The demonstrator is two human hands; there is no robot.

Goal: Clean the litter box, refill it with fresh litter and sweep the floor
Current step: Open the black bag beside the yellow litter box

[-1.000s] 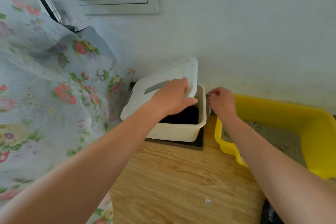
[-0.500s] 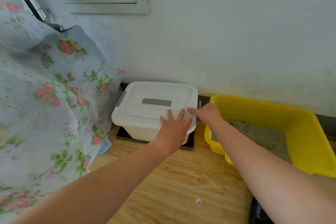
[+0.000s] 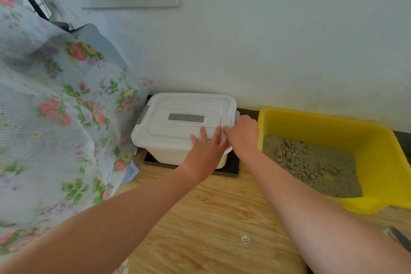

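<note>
Along the left side hangs a floral cloth, draped down to the wooden floor. At the right, against the white wall, sits the yellow litter box. Its open top faces up and its long axis runs beside the wall, the right end angled nearer the camera. Grey-brown litter lies clumped inside. Just left of it stands a white storage box, also lengthwise along the wall, on a black mat, with its lid lying flat on top. The left hand rests on the lid's near right corner, fingers straight and spread. The right hand is at the lid's right rim, fingers curled — whether they pinch anything cannot be told. A tiny round sticker lies on the floor.
</note>
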